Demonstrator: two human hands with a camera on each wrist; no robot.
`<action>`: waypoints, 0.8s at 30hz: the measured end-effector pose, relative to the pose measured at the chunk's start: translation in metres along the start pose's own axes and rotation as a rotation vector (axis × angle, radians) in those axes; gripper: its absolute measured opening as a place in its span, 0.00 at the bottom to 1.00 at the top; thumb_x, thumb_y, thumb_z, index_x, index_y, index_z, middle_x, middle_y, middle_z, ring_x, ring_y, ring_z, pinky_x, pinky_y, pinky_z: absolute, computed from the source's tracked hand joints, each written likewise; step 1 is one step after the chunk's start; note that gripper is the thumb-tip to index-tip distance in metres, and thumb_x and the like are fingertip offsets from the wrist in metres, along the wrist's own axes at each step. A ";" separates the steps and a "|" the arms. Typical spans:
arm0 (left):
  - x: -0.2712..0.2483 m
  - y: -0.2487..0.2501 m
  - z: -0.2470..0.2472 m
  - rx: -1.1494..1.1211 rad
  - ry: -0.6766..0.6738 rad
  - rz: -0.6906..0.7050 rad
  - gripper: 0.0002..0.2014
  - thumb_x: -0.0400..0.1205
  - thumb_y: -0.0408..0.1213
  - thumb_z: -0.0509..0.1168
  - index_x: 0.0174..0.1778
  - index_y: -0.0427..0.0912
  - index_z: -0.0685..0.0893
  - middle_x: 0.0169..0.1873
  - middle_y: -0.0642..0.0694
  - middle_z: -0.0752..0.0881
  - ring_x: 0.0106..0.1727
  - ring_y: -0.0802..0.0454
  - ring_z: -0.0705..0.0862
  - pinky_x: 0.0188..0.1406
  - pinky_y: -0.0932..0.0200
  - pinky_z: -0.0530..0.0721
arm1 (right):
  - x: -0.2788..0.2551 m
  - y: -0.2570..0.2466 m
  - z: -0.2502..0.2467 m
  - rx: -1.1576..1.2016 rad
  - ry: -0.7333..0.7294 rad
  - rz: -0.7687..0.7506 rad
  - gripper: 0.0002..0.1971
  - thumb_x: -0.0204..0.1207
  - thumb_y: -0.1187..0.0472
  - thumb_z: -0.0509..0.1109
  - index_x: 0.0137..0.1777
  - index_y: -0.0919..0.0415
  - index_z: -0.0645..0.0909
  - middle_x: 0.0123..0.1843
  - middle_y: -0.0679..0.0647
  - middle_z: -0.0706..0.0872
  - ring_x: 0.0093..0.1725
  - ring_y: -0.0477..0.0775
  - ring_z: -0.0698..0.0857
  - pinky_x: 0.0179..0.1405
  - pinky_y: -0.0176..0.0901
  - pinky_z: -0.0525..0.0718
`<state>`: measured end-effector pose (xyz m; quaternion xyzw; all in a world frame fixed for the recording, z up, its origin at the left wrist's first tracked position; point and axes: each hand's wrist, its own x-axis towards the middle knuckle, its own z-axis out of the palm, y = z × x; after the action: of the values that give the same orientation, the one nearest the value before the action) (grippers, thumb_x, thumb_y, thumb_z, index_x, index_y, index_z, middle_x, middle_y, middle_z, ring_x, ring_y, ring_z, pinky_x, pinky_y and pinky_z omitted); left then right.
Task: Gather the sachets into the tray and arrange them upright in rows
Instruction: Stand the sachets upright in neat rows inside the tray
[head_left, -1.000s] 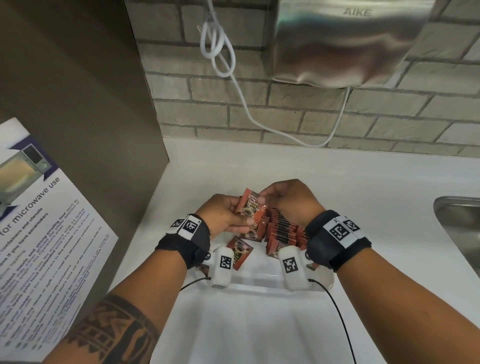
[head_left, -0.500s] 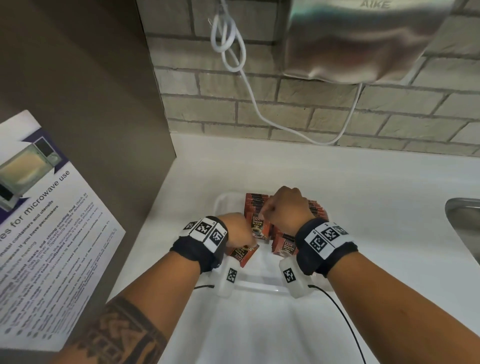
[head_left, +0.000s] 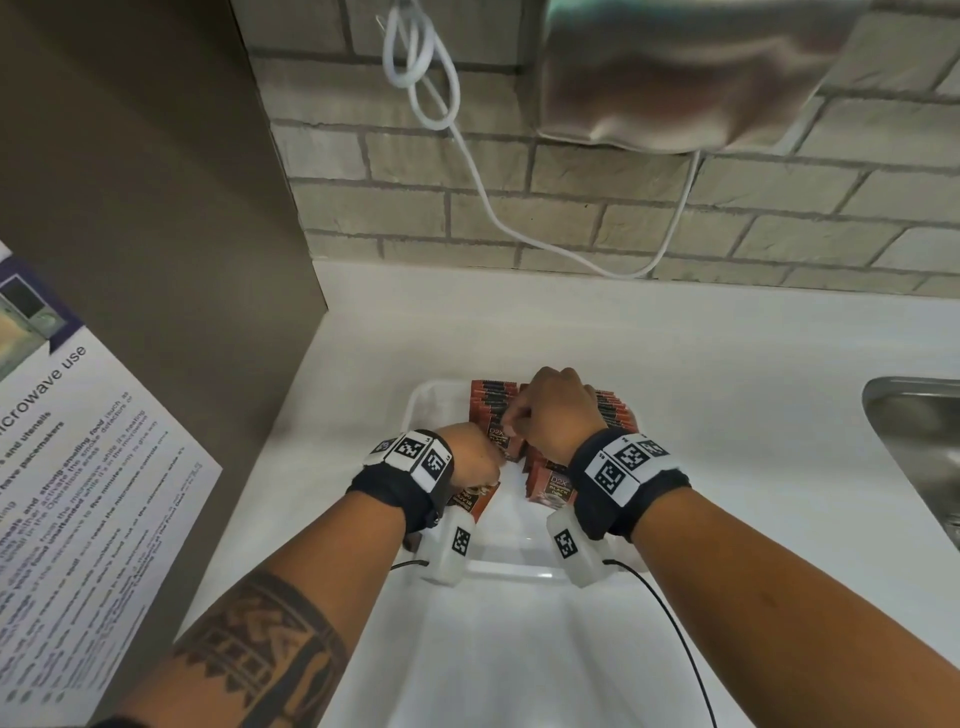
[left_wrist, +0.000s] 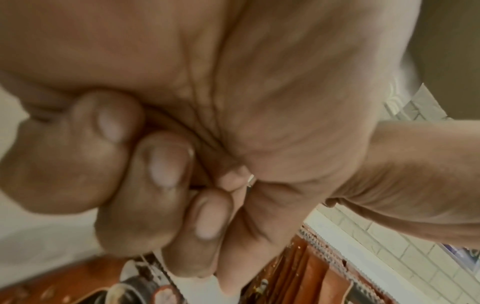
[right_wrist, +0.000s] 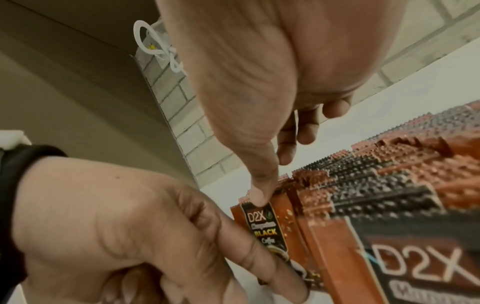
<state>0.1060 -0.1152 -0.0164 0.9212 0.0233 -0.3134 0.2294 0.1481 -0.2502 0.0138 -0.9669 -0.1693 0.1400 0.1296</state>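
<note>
A white tray (head_left: 416, 410) on the white counter holds brown-and-black D2X coffee sachets standing upright in two rows (head_left: 615, 410). My right hand (head_left: 519, 423) pinches the top edge of the front sachet (head_left: 501, 441) of the left row; its thumb tip (right_wrist: 259, 200) sits on that sachet (right_wrist: 265, 224). My left hand (head_left: 480, 460) is beside it, its index finger (right_wrist: 259, 259) laid straight against the sachet's face and the other fingers (left_wrist: 161, 164) curled into the palm. One sachet (head_left: 480, 501) lies flat in the tray under my left wrist.
A steel sink (head_left: 914, 441) is at the right edge. On the brick wall hang a metal hand dryer (head_left: 675, 78) and its looped white cable (head_left: 467, 156). A brown side panel (head_left: 156, 208) with a microwave notice (head_left: 78, 493) closes the left. Another white tray (head_left: 519, 649) lies nearer me.
Both hands came down from holding a sachet above the tray. That sachet now stands at the front of the left row, and the left hand's fingers have curled in.
</note>
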 end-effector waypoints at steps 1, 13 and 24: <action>0.000 0.001 0.000 -0.009 0.004 -0.008 0.07 0.85 0.39 0.64 0.58 0.46 0.81 0.60 0.42 0.87 0.55 0.46 0.86 0.55 0.53 0.87 | 0.000 0.000 0.000 -0.012 0.001 -0.008 0.09 0.77 0.55 0.73 0.37 0.39 0.89 0.54 0.46 0.86 0.64 0.58 0.76 0.65 0.54 0.74; -0.004 0.003 -0.002 0.040 -0.046 -0.041 0.17 0.85 0.35 0.62 0.68 0.36 0.86 0.66 0.39 0.87 0.64 0.43 0.86 0.66 0.52 0.84 | 0.002 0.004 0.005 0.056 0.020 -0.026 0.07 0.75 0.54 0.76 0.38 0.40 0.88 0.50 0.46 0.87 0.59 0.55 0.81 0.68 0.58 0.76; -0.007 -0.009 -0.010 0.064 0.057 -0.026 0.13 0.86 0.36 0.62 0.59 0.36 0.88 0.59 0.42 0.89 0.58 0.45 0.87 0.61 0.53 0.86 | -0.003 0.004 -0.007 0.157 0.126 -0.040 0.08 0.77 0.57 0.73 0.41 0.41 0.88 0.50 0.45 0.87 0.58 0.52 0.82 0.64 0.53 0.78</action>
<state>0.1043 -0.1024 -0.0091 0.9362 0.0318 -0.2906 0.1952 0.1484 -0.2567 0.0194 -0.9571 -0.1685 0.0892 0.2182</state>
